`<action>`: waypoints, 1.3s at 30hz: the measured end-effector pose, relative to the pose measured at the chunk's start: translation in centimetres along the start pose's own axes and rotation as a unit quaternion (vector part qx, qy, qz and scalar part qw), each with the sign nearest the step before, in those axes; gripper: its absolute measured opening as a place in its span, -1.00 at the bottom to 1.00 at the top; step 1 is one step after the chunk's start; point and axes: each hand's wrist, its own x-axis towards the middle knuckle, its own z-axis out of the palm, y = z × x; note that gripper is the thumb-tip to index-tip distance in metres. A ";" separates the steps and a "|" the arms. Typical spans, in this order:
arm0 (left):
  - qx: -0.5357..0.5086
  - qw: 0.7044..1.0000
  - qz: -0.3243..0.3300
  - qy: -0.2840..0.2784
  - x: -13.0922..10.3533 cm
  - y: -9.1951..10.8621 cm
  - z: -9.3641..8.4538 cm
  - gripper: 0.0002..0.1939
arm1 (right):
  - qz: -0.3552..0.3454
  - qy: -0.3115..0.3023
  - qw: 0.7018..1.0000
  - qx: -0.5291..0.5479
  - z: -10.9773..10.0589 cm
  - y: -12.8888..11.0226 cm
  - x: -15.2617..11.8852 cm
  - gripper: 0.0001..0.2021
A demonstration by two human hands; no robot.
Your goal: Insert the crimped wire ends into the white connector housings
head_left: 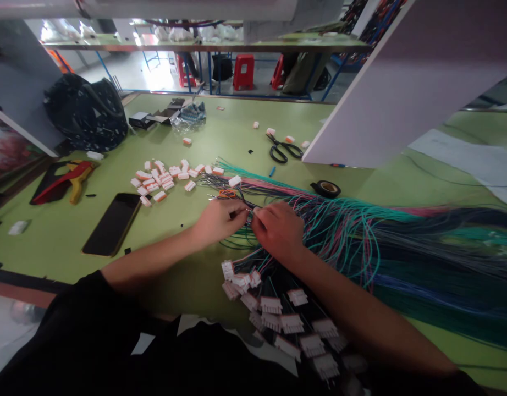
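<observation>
My left hand (225,219) and my right hand (280,226) meet over the wires, both closed in a pinch. Between their fingertips shows the thin end of a wire (249,210); finer detail is too small to make out. Around them spreads a bundle of green, pink and black wires (352,220), with bare metal-tipped ends to the left. A loose white connector housing (235,181) lies just beyond my fingers. Below my right hand hang several white connector housings (292,323) with wires attached. A pile of loose white-and-orange connector housings (160,177) rests to the left.
On the green table (220,126) lie a phone (112,224), red-and-yellow pliers (67,181), black scissors (283,148) and a roll of black tape (326,188). A dark bag (86,113) stands back left. A pale panel (385,88) rises at right.
</observation>
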 end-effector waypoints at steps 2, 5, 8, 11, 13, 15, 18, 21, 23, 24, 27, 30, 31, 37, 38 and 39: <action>-0.008 1.000 -0.011 -0.010 0.0 0.1 0.0 -0.77 | -0.025 0.003 0.999 -0.022 -0.1 0.0 -0.1 -0.83; -0.029 0.998 -0.040 -0.040 0.1 0.3 -0.1 -0.75 | -0.061 0.007 0.997 -0.048 -0.1 0.1 -0.2 -0.87; -0.040 0.993 -0.072 -0.079 0.1 0.3 -0.1 -0.73 | -0.080 0.004 0.994 -0.071 0.0 0.2 -0.2 -0.88; -0.039 0.991 -0.084 -0.098 0.0 0.1 0.0 -0.72 | -0.092 0.002 0.993 -0.075 0.1 0.2 -0.3 -0.88; -0.025 0.992 -0.077 -0.101 0.1 0.0 0.0 -0.70 | -0.096 -0.003 0.993 -0.069 0.1 0.3 -0.3 -0.86; 0.002 0.994 -0.056 -0.093 0.2 -0.2 0.0 -0.70 | -0.102 -0.011 0.993 -0.065 0.1 0.3 -0.4 -0.84; 0.064 0.995 -0.018 -0.074 0.2 -0.2 0.1 -0.71 | -0.119 -0.026 0.990 -0.065 0.1 0.3 -0.4 -0.82; 0.106 0.991 -0.008 -0.080 0.2 0.0 0.1 -0.70 | -0.138 -0.024 0.988 -0.069 0.2 0.2 -0.4 -0.81; 0.108 0.990 -0.011 -0.087 0.2 0.1 0.2 -0.70 | -0.146 -0.011 0.987 -0.073 0.2 0.1 -0.4 -0.83; 0.104 0.991 -0.012 -0.088 0.2 0.2 0.2 -0.69 | -0.149 -0.005 0.986 -0.075 0.2 0.1 -0.4 -0.84; 0.088 0.993 -0.013 -0.080 0.1 0.4 0.3 -0.69 | -0.146 0.004 0.986 -0.075 0.1 0.0 -0.3 -0.85; 0.073 0.995 -0.023 -0.065 0.1 0.3 0.4 -0.71 | -0.143 0.006 0.987 -0.071 0.1 -0.1 -0.2 -0.84; 0.067 0.996 -0.027 -0.060 0.1 0.3 0.4 -0.72 | -0.139 0.006 0.988 -0.068 0.1 -0.1 -0.2 -0.84; -0.100 0.986 -0.099 -0.092 0.4 -0.1 0.1 -0.77 | -0.041 0.009 0.999 -0.018 0.4 0.0 -0.2 -0.84; -0.155 0.974 -0.128 -0.106 0.5 -0.2 0.1 -0.79 | -0.027 0.005 1.000 -0.007 0.4 0.1 -0.2 -0.84; -0.212 0.957 -0.157 -0.117 0.6 -0.3 0.1 -0.80 | -0.015 0.002 1.000 0.005 0.5 0.1 -0.3 -0.83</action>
